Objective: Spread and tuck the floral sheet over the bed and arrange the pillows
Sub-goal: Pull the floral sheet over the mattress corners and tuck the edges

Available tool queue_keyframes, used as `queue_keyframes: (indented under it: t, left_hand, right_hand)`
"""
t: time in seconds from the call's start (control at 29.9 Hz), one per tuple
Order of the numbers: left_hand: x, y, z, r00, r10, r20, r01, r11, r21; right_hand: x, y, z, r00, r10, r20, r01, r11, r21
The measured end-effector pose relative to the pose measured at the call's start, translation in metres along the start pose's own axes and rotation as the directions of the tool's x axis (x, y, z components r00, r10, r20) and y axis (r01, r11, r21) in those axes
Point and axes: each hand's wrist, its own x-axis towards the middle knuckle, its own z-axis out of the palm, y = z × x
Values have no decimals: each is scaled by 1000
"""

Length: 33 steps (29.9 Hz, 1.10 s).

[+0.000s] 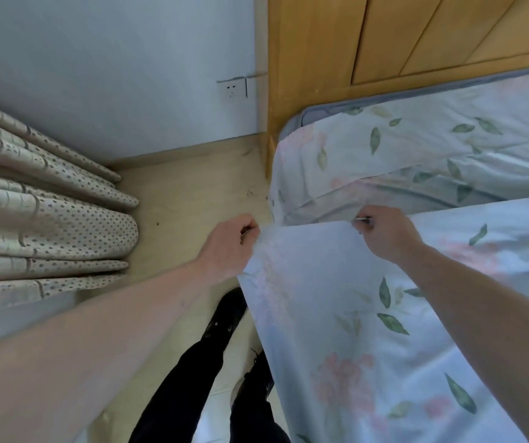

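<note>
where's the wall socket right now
In the head view, the wall socket sits upper centre on the pale wall, just left of the wooden headboard, above the floor.

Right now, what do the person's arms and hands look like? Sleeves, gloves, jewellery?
Both forearms are bare up to the frame edge: no sleeves in view. The left hand and right hand wear no gloves, and no watch, ring or wristband shows. Below, dark trousers cover the legs.

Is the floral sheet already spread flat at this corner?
No. The pale floral sheet is lifted; left hand and right hand grip its edge.
</note>
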Motion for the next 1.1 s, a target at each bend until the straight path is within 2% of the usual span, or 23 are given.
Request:
queue_keyframes:
  t: [0.2,0.27,0.43,0.67,0.94,1.1]
  left_hand:
    - [21,-49,-27,979,-148,-137,152,988,17]
    - [33,-61,-39,972,-154,-176,155,988,-7]
    - [69,-69,-62,966,-164,-198,167,986,1]
    - [102,-93,-78,964,-237,-120,249,965,89]
    - [129,-121,-45,926,-355,-127,368,925,96]
    - [146,-145,-23,887,-449,-107,460,876,146]
  right_hand:
    - [35,-59,-4,980,-173,-101,179,982,59]
    - [51,-77,-2,973,-184,-142,196,978,77]
    - [91,-105,-2,970,-160,-184,176,982,72]
    - [123,-122,6,977,-196,-82,196,981,-10]
    - [149,-115,42,987,-153,-55,153,988,-4]
    - [155,-110,63,996,-76,-55,77,997,14]
